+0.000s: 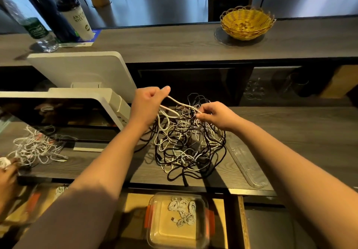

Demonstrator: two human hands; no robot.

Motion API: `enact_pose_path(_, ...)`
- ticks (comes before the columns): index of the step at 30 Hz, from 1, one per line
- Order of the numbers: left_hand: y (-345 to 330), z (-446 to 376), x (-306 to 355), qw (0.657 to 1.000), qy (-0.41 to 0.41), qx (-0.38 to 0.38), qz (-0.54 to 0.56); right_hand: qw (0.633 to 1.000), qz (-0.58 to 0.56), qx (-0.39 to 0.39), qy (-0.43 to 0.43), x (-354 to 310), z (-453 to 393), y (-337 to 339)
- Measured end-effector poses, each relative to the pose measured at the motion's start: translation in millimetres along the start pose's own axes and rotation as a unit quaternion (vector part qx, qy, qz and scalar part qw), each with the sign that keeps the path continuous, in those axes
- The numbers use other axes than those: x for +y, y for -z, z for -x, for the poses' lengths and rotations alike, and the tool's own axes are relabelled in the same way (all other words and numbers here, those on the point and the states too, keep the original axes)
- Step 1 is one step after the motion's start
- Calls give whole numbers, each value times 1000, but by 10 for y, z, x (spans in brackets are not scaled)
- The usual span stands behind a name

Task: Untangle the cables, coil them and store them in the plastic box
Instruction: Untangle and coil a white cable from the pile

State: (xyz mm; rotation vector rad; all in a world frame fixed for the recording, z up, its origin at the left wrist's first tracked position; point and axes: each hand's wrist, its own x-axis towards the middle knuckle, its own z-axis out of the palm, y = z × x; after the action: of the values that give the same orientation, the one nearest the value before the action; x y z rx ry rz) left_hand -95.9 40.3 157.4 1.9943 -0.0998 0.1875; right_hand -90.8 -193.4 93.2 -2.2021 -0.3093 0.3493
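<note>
Two hands work one white cable [174, 101], left hand [147, 105] and right hand [213, 116] both pinching it above the tangle [186, 142]; light, limp and snag-prone, it seems best held near a free end.

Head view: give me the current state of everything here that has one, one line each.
Left hand: raised, gripping a white cable.
Right hand: pinching the same white cable.
Tangled pile: black and white cables, still knotted, on the counter.
Plastic box: open, lid off, a few coiled white cables inside.
Clear lid: lying flat right of the pile.
Wicker basket: upright on the upper ledge.
Coffee cup: lidded.
</note>
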Motion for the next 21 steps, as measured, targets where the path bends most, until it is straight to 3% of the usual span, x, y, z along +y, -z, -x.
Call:
enact_pose_path(8,101,-27,-75,999,-11,50,16,989,16,148,-14,61,-26,93)
enact_pose_path(12,108,-14,-257,987,35,118,-105,984,18,177,4,-55,-34,127)
enact_pose_path(16,22,84,-355,937,80,1,-339,984,23,175,17,-149,2,120)
enact_pose_path(21,-279,174,-88,931,-45,-78,-352,984,101,137,53,-353,22,10)
